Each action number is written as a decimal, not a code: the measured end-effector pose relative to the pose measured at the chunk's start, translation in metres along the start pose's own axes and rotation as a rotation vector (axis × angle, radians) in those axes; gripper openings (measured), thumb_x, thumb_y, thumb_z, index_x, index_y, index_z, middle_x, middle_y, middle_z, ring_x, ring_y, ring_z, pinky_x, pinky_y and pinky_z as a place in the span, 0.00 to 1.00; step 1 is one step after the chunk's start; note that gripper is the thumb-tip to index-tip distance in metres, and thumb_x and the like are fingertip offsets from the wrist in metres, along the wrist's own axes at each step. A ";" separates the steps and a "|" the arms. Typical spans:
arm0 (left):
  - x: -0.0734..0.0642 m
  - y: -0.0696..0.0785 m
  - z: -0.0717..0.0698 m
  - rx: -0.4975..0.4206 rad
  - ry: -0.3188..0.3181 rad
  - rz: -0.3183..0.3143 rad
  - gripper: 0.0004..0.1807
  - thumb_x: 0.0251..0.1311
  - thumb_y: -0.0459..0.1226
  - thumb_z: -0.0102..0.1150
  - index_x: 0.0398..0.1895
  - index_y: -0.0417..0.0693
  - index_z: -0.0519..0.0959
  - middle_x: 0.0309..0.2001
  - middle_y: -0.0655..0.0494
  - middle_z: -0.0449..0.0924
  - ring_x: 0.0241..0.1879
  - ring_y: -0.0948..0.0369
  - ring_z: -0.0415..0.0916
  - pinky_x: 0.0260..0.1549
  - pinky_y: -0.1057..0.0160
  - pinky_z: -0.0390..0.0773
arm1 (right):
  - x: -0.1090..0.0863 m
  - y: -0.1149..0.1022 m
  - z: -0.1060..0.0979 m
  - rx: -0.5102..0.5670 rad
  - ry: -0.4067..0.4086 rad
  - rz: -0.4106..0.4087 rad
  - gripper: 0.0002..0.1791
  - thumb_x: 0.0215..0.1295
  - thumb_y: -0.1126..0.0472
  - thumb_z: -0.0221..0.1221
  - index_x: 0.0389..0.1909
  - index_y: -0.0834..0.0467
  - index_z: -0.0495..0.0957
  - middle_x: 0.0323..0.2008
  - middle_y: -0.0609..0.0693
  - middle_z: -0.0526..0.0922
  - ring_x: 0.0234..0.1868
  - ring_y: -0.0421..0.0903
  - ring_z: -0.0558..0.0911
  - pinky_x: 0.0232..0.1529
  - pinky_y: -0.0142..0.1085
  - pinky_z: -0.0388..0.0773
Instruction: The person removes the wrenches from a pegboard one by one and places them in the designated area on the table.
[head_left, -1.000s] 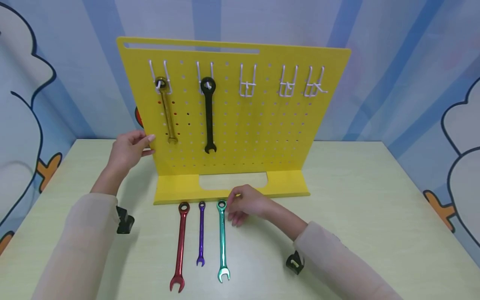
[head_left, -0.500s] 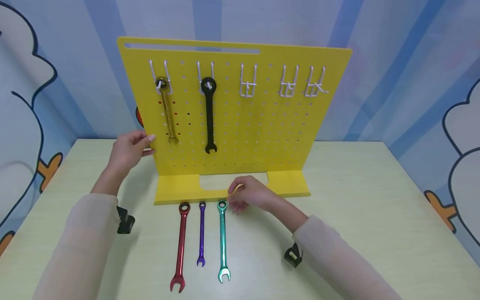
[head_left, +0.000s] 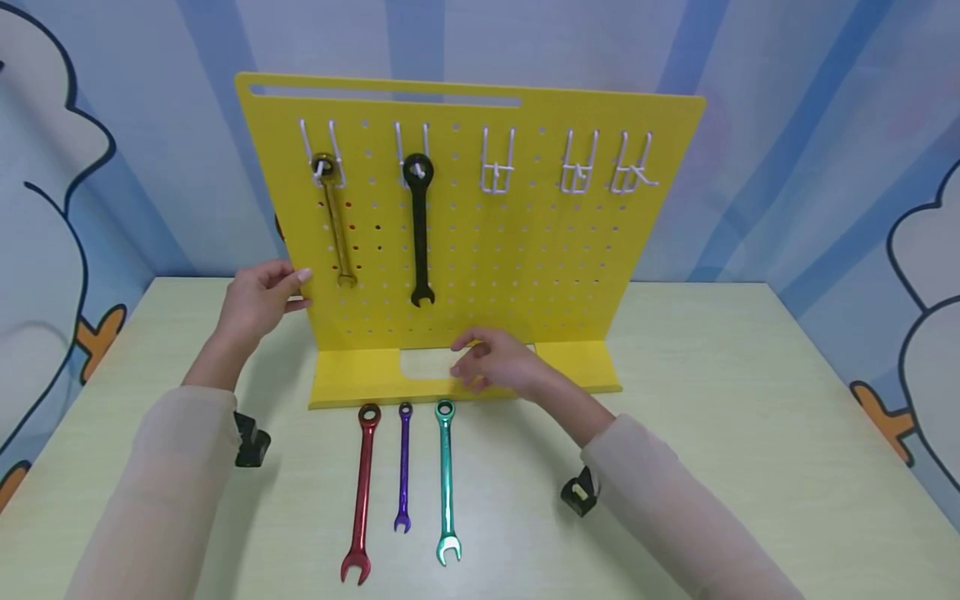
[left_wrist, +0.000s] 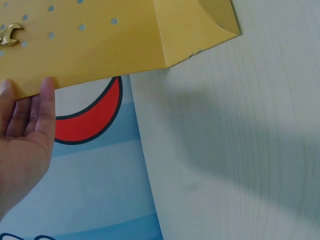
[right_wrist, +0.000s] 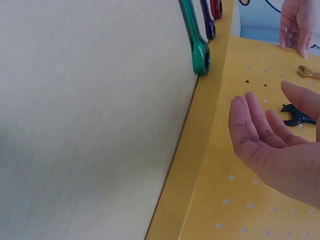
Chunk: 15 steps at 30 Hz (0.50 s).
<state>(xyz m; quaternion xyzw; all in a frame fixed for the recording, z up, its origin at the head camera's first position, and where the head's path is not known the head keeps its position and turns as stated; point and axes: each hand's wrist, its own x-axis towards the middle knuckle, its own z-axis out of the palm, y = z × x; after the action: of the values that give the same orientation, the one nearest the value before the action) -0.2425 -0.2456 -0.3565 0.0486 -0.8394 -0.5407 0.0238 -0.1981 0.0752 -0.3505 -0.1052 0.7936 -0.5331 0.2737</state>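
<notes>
My left hand [head_left: 258, 300] holds the left edge of a yellow pegboard [head_left: 517, 275], thumb on the front face; the left wrist view shows the same hand [left_wrist: 30, 132] at that edge. My right hand [head_left: 498, 362] hovers in front of the board's base cutout with nothing in it, its fingers loosely bent and apart in the right wrist view. Below it on the table lie a green wrench [head_left: 446, 483], a purple wrench [head_left: 403, 475] and a red wrench [head_left: 362, 492]. A gold wrench [head_left: 337, 229] and a black wrench [head_left: 419, 237] hang from the board's two left hooks.
Three white hooks, the middle one [head_left: 496, 175] and two at the right [head_left: 576, 175], carry no wrench. The board's flat foot [head_left: 352, 383] rests on the pale table [head_left: 712, 400]. A blue patterned backdrop [head_left: 480, 37] stands close behind.
My right hand has risen from beside the green wrench's ring end to over the board's foot. The left hand and the wrenches have stayed put.
</notes>
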 end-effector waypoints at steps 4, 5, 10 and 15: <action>-0.005 0.006 -0.002 -0.090 -0.026 0.012 0.21 0.58 0.49 0.54 0.35 0.37 0.73 0.40 0.49 0.72 0.40 0.57 0.71 0.41 0.62 0.80 | 0.001 -0.007 -0.002 0.009 -0.002 -0.039 0.20 0.64 0.67 0.54 0.56 0.65 0.66 0.41 0.58 0.77 0.46 0.58 0.76 0.47 0.45 0.78; -0.005 0.006 -0.002 -0.094 -0.030 0.021 0.21 0.58 0.50 0.54 0.34 0.38 0.74 0.40 0.50 0.72 0.40 0.57 0.71 0.40 0.62 0.81 | 0.001 -0.009 -0.003 0.016 -0.006 -0.052 0.20 0.64 0.67 0.54 0.57 0.65 0.65 0.41 0.58 0.77 0.47 0.58 0.76 0.48 0.46 0.77; -0.007 0.009 -0.003 -0.081 -0.032 0.020 0.21 0.58 0.50 0.54 0.34 0.38 0.73 0.40 0.50 0.72 0.40 0.57 0.72 0.40 0.61 0.80 | 0.004 -0.017 -0.007 0.045 -0.031 -0.113 0.22 0.64 0.68 0.54 0.58 0.66 0.63 0.45 0.60 0.75 0.51 0.60 0.74 0.51 0.48 0.74; -0.012 0.015 -0.001 -0.042 -0.014 0.015 0.22 0.60 0.50 0.52 0.36 0.35 0.72 0.41 0.48 0.71 0.41 0.56 0.72 0.42 0.61 0.80 | 0.007 -0.025 -0.008 0.055 -0.038 -0.139 0.25 0.63 0.68 0.55 0.60 0.65 0.61 0.53 0.64 0.71 0.52 0.58 0.73 0.54 0.50 0.72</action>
<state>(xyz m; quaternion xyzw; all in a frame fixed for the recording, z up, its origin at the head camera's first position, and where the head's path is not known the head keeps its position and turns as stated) -0.2315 -0.2390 -0.3424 0.0380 -0.8285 -0.5582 0.0229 -0.2110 0.0684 -0.3282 -0.1626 0.7643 -0.5702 0.2537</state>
